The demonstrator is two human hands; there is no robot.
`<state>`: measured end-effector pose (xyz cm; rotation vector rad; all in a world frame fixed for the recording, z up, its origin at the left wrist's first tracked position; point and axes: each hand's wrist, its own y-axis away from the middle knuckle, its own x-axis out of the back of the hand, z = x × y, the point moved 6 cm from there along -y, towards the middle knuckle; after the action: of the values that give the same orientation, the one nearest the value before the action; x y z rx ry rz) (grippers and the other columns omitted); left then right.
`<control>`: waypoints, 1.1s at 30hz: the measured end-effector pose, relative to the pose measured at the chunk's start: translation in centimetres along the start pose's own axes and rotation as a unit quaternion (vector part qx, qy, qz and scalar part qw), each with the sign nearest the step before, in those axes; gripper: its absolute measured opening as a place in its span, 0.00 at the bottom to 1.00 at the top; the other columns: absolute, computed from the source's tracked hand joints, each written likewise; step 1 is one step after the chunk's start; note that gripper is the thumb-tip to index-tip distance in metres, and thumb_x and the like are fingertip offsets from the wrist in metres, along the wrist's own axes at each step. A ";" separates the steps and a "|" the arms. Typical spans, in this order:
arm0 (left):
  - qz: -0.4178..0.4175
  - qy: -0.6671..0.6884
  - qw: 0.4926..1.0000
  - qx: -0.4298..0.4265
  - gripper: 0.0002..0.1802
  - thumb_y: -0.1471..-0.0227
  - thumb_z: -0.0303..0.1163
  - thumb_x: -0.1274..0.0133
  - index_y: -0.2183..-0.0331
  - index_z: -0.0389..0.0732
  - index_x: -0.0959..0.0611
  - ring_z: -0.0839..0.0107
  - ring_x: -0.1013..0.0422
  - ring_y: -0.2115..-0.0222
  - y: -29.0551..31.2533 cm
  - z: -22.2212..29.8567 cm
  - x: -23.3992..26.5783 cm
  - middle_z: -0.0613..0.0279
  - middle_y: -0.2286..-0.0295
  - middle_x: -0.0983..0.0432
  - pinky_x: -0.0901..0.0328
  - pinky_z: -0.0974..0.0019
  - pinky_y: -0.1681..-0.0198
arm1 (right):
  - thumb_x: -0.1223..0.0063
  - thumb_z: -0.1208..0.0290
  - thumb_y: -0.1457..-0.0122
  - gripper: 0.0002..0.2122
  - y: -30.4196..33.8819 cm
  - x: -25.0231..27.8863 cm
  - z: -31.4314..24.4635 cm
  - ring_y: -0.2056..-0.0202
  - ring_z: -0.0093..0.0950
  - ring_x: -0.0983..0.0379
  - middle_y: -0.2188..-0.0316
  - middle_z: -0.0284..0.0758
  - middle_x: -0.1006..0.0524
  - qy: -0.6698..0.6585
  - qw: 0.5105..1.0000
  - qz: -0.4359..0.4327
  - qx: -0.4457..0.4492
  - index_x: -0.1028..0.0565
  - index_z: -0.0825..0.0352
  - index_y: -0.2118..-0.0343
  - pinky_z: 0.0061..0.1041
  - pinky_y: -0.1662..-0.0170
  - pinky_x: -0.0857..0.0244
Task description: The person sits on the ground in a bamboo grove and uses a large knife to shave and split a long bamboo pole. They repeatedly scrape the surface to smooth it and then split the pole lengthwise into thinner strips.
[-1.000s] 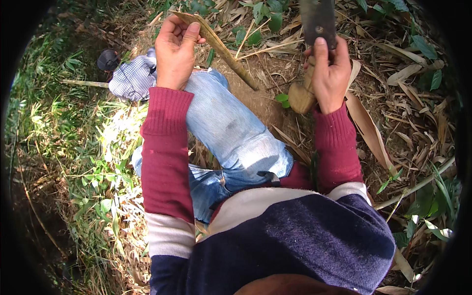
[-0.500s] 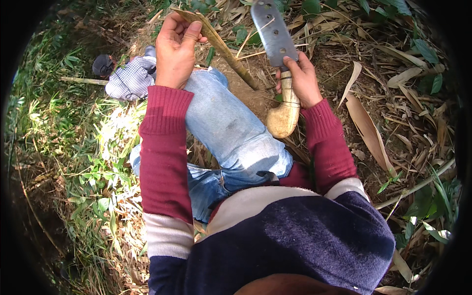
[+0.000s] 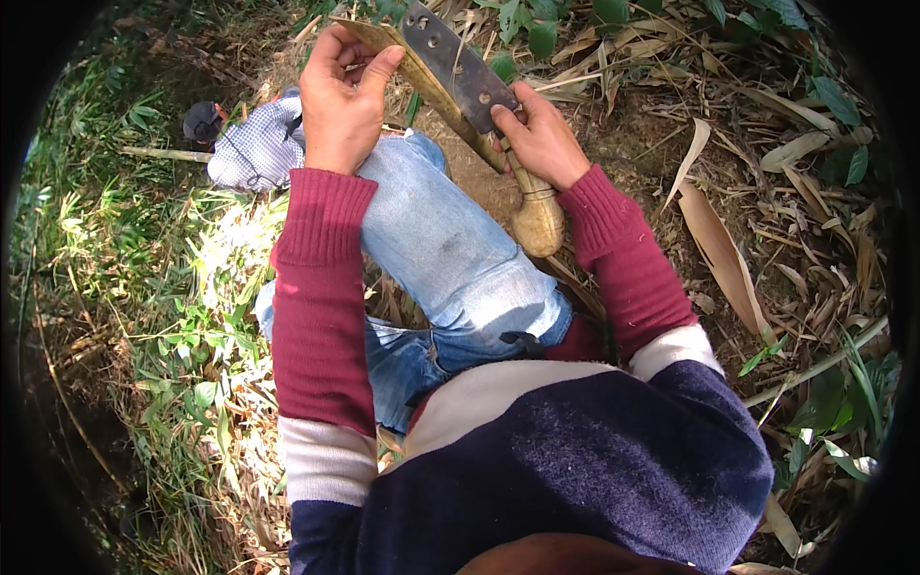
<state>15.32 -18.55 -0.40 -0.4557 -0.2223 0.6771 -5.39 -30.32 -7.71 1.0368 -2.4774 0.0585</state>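
— Item one, left hand (image 3: 343,105)?
— Closed, thumb against fingers, on the upper end of a split bamboo strip (image 3: 436,94); the rest slants down from that grip toward the right hand (image 3: 539,134).
— Item two, that right hand?
— Closed around the knife (image 3: 468,86) where handle meets blade. The holed blade extends up from the grip, alongside the strip; contact between them, cannot tell. The handle's rounded knob (image 3: 539,225) hangs below the grip.
— Surface?
— Brown soil (image 3: 613,158) beneath the right hand; dry leaves (image 3: 724,259) to its right; one jeans leg (image 3: 431,220) below and between both grips.
— Surroundings?
— Outdoors. Left of the left hand: another person (image 3: 254,149), checked shirt, dark cap, amid greenery.
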 end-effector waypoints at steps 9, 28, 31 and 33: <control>0.016 0.034 0.999 0.016 0.12 0.42 0.22 0.37 0.58 0.33 0.23 0.77 0.22 0.65 -0.1 -0.3 0.0 0.59 0.66 0.17 0.26 0.74 0.59 | 0.48 0.62 0.34 0.16 0.3 -0.5 0.3 0.71 0.51 0.21 0.74 0.52 0.20 0.086 0.990 0.058 0.094 0.30 0.69 0.52 0.45 0.63 0.29; 0.025 0.007 0.999 0.027 0.13 0.42 0.20 0.38 0.57 0.33 0.23 0.77 0.22 0.67 0.5 0.4 0.1 0.58 0.65 0.18 0.26 0.74 0.62 | 0.49 0.66 0.31 0.14 1.5 0.1 4.7 0.84 0.29 0.26 0.76 0.37 0.23 -0.421 0.865 -0.163 -0.217 0.35 0.63 0.47 0.26 0.85 0.29; 0.016 0.028 0.999 0.023 0.13 0.42 0.22 0.38 0.57 0.32 0.23 0.77 0.22 0.66 0.8 0.4 -0.6 0.58 0.65 0.18 0.26 0.74 0.62 | 0.49 0.65 0.31 0.13 1.6 -0.6 4.4 0.84 0.29 0.26 0.76 0.37 0.23 -0.489 0.848 -0.069 -0.191 0.35 0.62 0.48 0.25 0.84 0.28; 0.024 0.027 0.999 0.025 0.13 0.42 0.22 0.37 0.57 0.32 0.22 0.77 0.22 0.66 0.5 0.6 -0.6 0.58 0.65 0.18 0.26 0.74 0.61 | 0.48 0.67 0.31 0.16 1.4 1.4 2.3 0.83 0.30 0.24 0.76 0.39 0.23 -0.467 0.876 -0.054 -0.103 0.34 0.63 0.45 0.27 0.82 0.27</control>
<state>14.38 -18.40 -0.15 -0.4311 -0.1430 0.7143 -8.10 -30.72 -9.02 1.3004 -3.1218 -0.9335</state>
